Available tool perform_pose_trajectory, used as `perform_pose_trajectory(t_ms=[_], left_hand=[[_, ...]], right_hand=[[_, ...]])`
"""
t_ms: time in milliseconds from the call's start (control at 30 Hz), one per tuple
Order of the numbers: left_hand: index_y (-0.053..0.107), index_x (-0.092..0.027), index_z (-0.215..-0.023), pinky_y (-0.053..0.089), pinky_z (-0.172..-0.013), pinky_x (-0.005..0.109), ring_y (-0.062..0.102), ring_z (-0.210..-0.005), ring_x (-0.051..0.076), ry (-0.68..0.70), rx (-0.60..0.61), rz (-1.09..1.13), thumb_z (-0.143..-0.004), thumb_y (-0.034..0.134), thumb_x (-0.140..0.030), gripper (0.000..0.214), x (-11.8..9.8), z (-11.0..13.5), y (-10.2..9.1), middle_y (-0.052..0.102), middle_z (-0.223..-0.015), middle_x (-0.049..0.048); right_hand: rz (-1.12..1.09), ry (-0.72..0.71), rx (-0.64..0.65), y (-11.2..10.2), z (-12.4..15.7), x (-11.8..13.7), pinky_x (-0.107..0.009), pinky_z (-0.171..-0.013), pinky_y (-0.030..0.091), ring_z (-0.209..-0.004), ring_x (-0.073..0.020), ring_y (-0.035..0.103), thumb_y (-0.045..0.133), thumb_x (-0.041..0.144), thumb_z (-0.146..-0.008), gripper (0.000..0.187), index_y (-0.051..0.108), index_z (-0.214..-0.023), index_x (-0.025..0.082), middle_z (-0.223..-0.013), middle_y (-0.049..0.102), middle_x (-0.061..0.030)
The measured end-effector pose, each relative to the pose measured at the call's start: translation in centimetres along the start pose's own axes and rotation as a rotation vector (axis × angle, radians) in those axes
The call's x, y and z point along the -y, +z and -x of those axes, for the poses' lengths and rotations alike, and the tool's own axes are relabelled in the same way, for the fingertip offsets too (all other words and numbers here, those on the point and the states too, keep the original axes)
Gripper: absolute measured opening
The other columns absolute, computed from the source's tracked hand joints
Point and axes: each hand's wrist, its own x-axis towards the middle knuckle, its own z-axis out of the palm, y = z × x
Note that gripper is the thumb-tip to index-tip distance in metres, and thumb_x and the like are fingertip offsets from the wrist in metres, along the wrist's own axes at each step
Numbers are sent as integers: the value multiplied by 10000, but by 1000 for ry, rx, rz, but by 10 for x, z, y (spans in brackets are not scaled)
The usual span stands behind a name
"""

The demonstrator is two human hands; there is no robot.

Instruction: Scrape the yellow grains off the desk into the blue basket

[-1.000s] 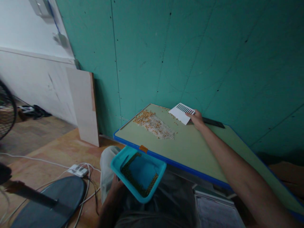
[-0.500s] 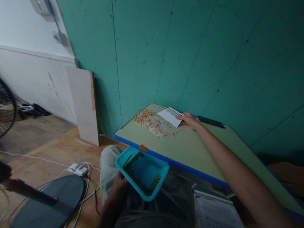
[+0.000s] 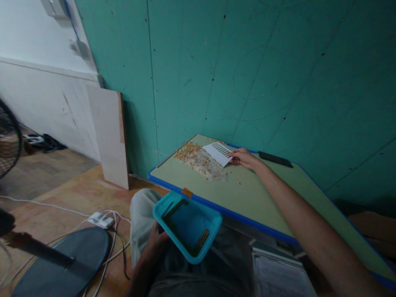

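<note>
My right hand [image 3: 243, 157] reaches across the green table [image 3: 262, 194] and grips a white slotted card [image 3: 219, 152] by its near edge. The card's far end lies against a pile of yellow and white grains [image 3: 200, 160] at the table's far left corner. My left hand [image 3: 154, 244] holds a turquoise plastic tray [image 3: 187, 225] below the table's blue front edge, over my lap. The tray is tilted, with a line of grains along its lower walls.
A dark phone-like bar [image 3: 275, 159] lies at the back of the table by the teal wall. A wooden board [image 3: 109, 139] leans left of the table. On the floor are a power strip [image 3: 101, 220] with cables and a fan base [image 3: 58, 262].
My right hand has slid the white card leftward along the table until it meets the grain pile. The tray in my left hand has shifted slightly to the right.
</note>
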Motion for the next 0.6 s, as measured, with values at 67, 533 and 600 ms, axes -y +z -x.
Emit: perform_pose_trajectory(t_ms=[67,533,600], left_hand=[[767,-168,-1238,615,-1017,562,737,-1209,478,-17,18,-8,-527,1003,-328,766,-3,1,2,848,-1101,162],[695,-186,-1388,608,-1033,566,734,-1228,470,18,-17,38,-572,989,-334,880,0,8,13,796,-1306,192],[710,-188,-1358,611,-1024,568,747,-1199,466,26,-18,38,-564,995,-345,858,3,5,9,812,-1260,184]], right_hand=[[-11,2,-4,1,-1,0,-171,-560,624,-593,-121,733,789,-5,-877,133,740,-817,103,-779,811,-89],[-74,-11,-41,0,0,-2,-163,-584,604,-611,-111,720,738,-33,-894,176,738,-788,108,-795,807,-85],[-82,-17,-42,0,0,-2,-162,-589,604,-621,-110,720,731,-31,-897,183,738,-788,116,-800,809,-77]])
